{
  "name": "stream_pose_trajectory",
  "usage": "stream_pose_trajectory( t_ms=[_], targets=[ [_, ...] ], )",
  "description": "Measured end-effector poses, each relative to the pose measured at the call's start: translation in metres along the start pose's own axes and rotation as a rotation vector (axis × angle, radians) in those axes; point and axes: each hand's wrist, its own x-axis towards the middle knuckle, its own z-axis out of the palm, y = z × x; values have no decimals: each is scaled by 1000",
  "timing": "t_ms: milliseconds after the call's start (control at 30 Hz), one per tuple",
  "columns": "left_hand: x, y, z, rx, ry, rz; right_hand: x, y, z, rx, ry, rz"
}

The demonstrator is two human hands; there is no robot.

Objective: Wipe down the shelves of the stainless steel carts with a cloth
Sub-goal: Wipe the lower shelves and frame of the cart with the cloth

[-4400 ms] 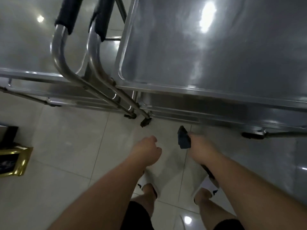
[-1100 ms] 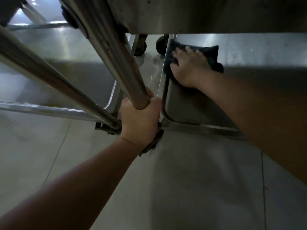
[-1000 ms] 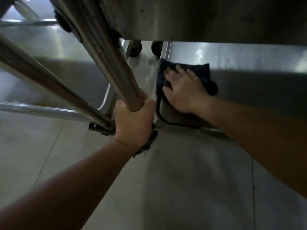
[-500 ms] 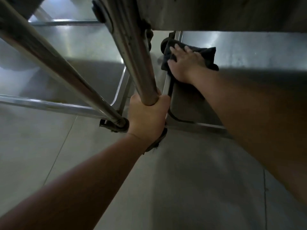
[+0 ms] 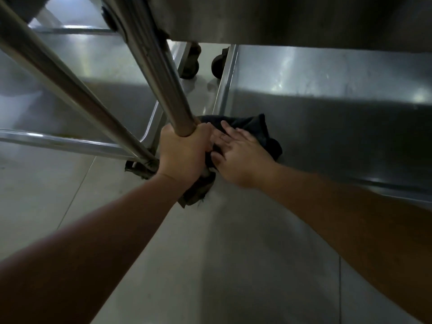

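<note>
A pale tiled floor (image 5: 210, 265) is seen beneath 2 stainless steel carts parked side by side, viewed from low down. The upright tube (image 5: 161, 73) of the right cart is clasped by the left hand (image 5: 184, 155), its grip wrapped firmly round the metal. The dark cloth (image 5: 254, 129) is pressed flat onto the near left corner of the bottom shelf (image 5: 327, 108) by the right hand (image 5: 240, 155), fingers extended, nothing pinched. The lowest-shelf wiping step is judged to be in hand. Next, the cloth would likely need sweeping rightward across the unwiped span, with pressure kept even.
</note>
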Motion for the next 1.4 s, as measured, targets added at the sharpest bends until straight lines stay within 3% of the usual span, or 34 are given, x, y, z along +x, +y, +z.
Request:
stream_pose_trajectory(
  t_ms=[233, 433, 533, 700, 867, 1000, 1167, 1400],
  targets=[
    [-11, -13, -3, 264, 98, 3, -65, 47, -5, -180, 50, -82],
    [-46, -47, -5, 660, 214, -206, -108, 90, -9, -247, 50, -88],
    [-86, -62, 10, 776, 113, -345, -129, 112, -10, -234, 61, -91],
    [-106, -48, 69, 930, -181, -88, -172, 164, -22, -231, 38, -69],
    [-96, -35, 126, 1006, -269, 302, -227, 211, -36, -278, 30, -26],
    [-89, -34, 163, 1052, -278, 378, -274, 251, -50, -236, 26, 30],
    [-99, -45, 207, 1115, -410, 406, -327, 297, -61, -270, 14, 90],
    [-144, -59, 263, 1194, -607, 653, -387, 346, -71, -272, 28, 198]
  ],
)
